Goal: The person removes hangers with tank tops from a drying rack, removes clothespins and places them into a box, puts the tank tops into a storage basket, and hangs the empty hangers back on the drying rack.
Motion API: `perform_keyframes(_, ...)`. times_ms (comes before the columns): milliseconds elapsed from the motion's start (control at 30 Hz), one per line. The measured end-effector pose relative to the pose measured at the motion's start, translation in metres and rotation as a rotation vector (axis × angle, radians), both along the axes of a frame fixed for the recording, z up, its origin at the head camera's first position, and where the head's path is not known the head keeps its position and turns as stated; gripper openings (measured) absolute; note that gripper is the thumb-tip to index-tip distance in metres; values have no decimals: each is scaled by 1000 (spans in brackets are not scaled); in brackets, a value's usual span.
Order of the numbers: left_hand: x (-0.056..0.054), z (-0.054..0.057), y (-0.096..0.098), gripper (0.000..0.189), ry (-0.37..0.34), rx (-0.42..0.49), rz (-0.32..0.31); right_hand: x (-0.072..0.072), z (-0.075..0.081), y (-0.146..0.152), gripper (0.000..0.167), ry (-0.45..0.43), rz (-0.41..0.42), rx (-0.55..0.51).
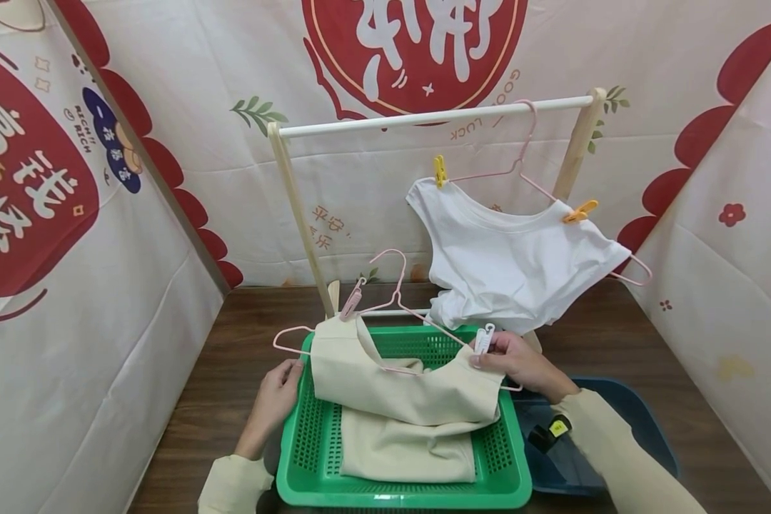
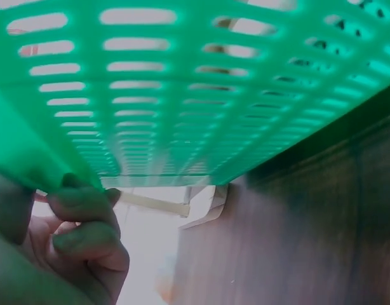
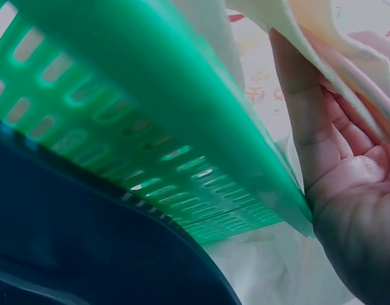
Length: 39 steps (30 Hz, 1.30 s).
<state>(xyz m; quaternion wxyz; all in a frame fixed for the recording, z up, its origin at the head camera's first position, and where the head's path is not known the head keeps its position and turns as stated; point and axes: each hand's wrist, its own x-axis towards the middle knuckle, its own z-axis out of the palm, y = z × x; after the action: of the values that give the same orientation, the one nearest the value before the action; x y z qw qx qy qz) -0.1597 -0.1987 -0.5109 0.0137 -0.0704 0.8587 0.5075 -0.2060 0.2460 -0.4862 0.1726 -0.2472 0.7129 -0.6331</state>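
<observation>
Green basket (image 1: 400,497) carries the cream garment (image 1: 405,397), probably light and limp, best held by its shoulders over the pink hanger (image 1: 397,289); right grip (image 1: 520,363) pinches its right shoulder; left grip (image 1: 275,397), at the left rim: hold unclear.

Garment (image 1: 401,396) partly in basket (image 1: 405,495), tray (image 1: 552,467) right, rack (image 1: 417,118) behind, shirt (image 1: 507,257) on rack.

the head view looks forward and down over the desk (image 1: 199,414), far enough back to show left hand (image 1: 275,394) and right hand (image 1: 520,360). the tilted left wrist view peers closely along the green basket (image 1: 405,495); the right wrist view looks from low beside its right wall. all three share the basket.
</observation>
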Motion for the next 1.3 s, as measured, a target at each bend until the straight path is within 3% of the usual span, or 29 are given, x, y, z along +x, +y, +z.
perform_keyframes(233, 0, 9, -13, 36, 1, -35, 20, -1, 1, -1, 6, 21, -15, 7)
perform_keyframes(433, -2, 16, -27, 30, -1, -86, -3, -3, 3, 1, 9, 24, -35, 32)
perform_keyframes(700, -5, 37, -34, 24, 85, -112, 48, -5, 4, 2, 14, 1, -43, 61)
perform_keyframes(833, -7, 43, -32, 26, 118, -160, 55, -6, 4, 2, 15, 6, -47, 81)
perform_keyframes(1033, -10, 49, -29, 26, 226, -242, 87, -7, 5, 3, 20, 11, -29, 78)
perform_keyframes(1200, -12, 59, -25, 25, 281, -260, 147, -8, 3, 3, 19, 18, -1, 53)
perform_keyframes(1300, -15, 66, -21, 24, 295, -253, 144, -8, 3, 3, 16, 13, -3, 60)
